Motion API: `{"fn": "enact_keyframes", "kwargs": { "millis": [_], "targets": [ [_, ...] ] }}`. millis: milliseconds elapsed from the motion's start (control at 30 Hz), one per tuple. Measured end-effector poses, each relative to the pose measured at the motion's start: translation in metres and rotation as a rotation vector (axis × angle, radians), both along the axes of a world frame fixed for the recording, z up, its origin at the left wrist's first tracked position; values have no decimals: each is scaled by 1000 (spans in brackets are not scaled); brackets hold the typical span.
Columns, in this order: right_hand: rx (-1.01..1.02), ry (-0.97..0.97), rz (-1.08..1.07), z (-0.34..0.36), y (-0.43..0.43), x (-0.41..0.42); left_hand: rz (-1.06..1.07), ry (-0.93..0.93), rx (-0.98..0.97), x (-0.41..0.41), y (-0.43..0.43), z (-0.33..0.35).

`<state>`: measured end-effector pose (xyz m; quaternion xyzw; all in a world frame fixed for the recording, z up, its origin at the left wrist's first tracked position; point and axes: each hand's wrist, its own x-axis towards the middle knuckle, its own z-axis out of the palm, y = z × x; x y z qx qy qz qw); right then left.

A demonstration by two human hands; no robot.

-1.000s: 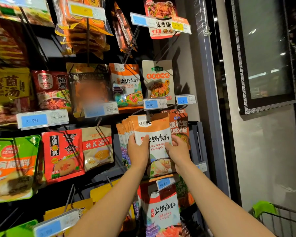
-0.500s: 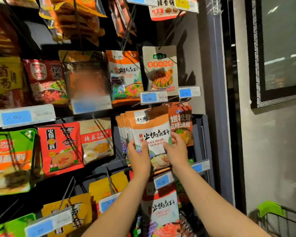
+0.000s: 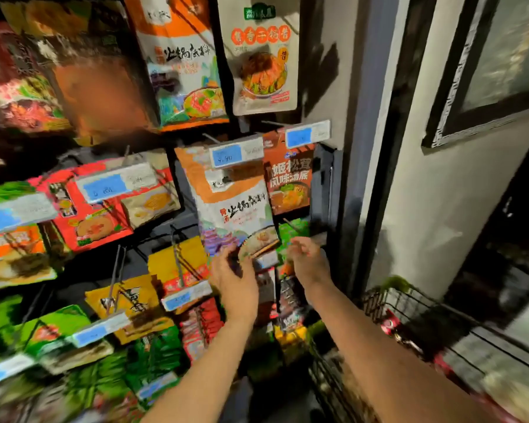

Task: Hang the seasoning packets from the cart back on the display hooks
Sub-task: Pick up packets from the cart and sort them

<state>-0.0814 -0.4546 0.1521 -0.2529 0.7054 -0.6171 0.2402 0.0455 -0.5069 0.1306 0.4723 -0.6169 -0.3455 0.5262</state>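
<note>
Orange-and-white seasoning packets (image 3: 234, 203) hang as a stack on a display hook in the right-hand column of the rack, just under a blue price tag (image 3: 237, 153) that sits at the hook's tip. Frame is motion-blurred; fine detail is unreliable.

Left hand (image 3: 235, 277): just below the stack's bottom edge, fingers loosely spread, apparently holding nothing. It may brush the lower left corner; contact cannot be confirmed. Right hand (image 3: 307, 259): beside the lower right corner, apart from the stack, fingers relaxed, released.

Cart (image 3: 416, 325) stands at the lower right, close to the rack's right edge, with red packets (image 3: 391, 326) visible inside, so more hanging looks to be left.

Risks, as judged:
- The front packet may sit near the hook's tip behind the tag; if its hole is not fully threaded, it could slip off and drop to the lower rows.
- The stack seems to hang slightly tilted; a knock from either hand so close beneath could set it swinging against the brown packet (image 3: 289, 178) just beside it.
- An arm crossing the lower hooks could snag tags or packets there.
</note>
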Motion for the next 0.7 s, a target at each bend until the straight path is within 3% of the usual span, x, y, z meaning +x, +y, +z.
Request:
{"fn": "enact_keyframes", "kwargs": {
  "millis": [67, 167, 300, 367, 533, 700],
  "targets": [
    [38, -71, -29, -15, 31, -7, -82, -31, 8, -2, 19, -8],
    [87, -147, -63, -37, 68, -16, -388, 10, 209, -17, 42, -21],
    [182, -221, -129, -64, 101, -23, -738, -266, 447, -55, 45, -52],
    [204, -364, -204, -74, 119, -22, -910, -414, 513, -73, 45, -72],
    [266, -471, -407, -102, 173, -14, -1314, -698, 423, -101, 63, -96],
    [240, -608, -743, -106, 229, -4, -1527, -842, 384, -141, 98, -131]
  ]
}}
